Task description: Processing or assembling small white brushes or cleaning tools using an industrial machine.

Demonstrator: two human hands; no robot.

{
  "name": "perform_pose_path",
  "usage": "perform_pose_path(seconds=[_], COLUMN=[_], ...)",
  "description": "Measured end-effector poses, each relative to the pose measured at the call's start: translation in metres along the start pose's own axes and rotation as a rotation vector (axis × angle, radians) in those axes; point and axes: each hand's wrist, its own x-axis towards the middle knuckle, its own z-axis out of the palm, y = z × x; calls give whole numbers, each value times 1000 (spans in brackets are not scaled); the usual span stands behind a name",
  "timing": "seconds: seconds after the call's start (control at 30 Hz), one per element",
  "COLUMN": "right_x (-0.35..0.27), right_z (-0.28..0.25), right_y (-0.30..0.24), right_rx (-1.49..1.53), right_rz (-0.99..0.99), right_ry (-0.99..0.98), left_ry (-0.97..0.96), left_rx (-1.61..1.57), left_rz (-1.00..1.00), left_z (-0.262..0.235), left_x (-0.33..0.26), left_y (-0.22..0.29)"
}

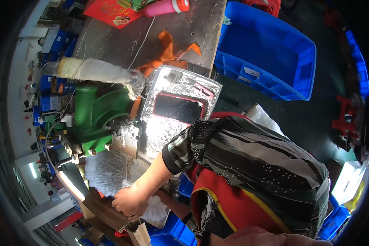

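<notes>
My right hand (132, 201) reaches down from a striped dark sleeve, bare, its fingers curled. What it grips is hidden. Just above it spreads a grey, brush-like bundle of fine bristles (108, 172), beside the base of a green machine (86, 110). My left forearm (174, 202) passes beneath the right one toward white cloth or a white glove (155, 210). The left hand's fingers are hidden there. A lever wrapped in pale cloth (90, 69) sticks out above the machine.
A phone with a red rim (178, 108) and a pink-handled tool (204, 89) lie on a silvery box (151, 127). Orange cloth strips (166, 49), a pink bottle (164, 7) and a red box (115, 13) lie on the table. Right of it stands a blue crate (309, 61); cardboard (104, 211) lies below the bristles.
</notes>
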Motion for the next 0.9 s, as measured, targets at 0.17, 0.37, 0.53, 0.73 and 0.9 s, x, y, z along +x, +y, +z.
perform_pose_path(seconds=[0.17, 0.37, 0.53, 0.73, 0.9], right_x=[-2, -12, -21, -6, -10], right_z=[-3, -14, 0, -39, -57], right_y=[-17, -31, -42, -24, -11], right_rx=[56, -55, -72, 293, 57], right_rz=[-61, -293, -437, 30, 34], right_ry=[226, 158, -34, 164, 148], left_ry=[-18, 20, 204, 987, 1352], left_rx=[-26, -29, -31, 54, 50], left_rz=[30, 69, 80, -20, -94], left_z=[22, 28, -3, -144, -161], left_x=[21, 35, 27, -151, -300], left_y=[-1, 4, 2, -18, -4])
